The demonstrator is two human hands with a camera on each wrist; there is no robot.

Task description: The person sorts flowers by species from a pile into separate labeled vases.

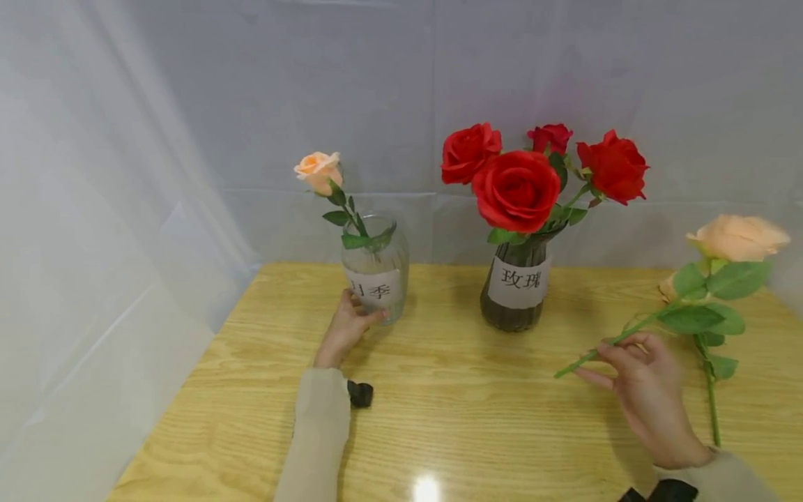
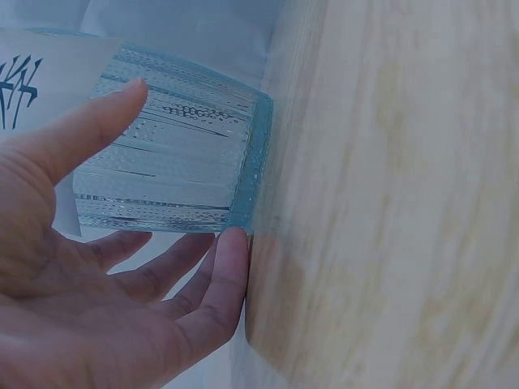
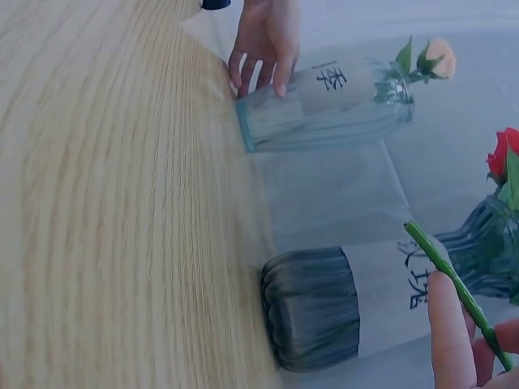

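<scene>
In the head view my left hand (image 1: 348, 324) holds the lower left side of a clear glass vase (image 1: 395, 279) with a white label. The left wrist view shows the thumb across the front of the vase (image 2: 178, 162) and bent fingers at its side. One peach rose (image 1: 321, 173) stands in this vase, leaning left. At the right, my right hand (image 1: 649, 390) pinches the green stem of another peach rose (image 1: 737, 238) between thumb and fingers. That rose is tilted, its bloom up to the right and its stem end (image 3: 438, 259) pointing left.
A dark ribbed vase (image 1: 514, 314) with a white label holds several red roses (image 1: 517, 192), right of the clear vase. Another stem (image 1: 712, 404) lies on the wooden table (image 1: 439, 404) at the right, partly behind the held rose. Pale sheeting (image 1: 376, 90) hangs behind the table.
</scene>
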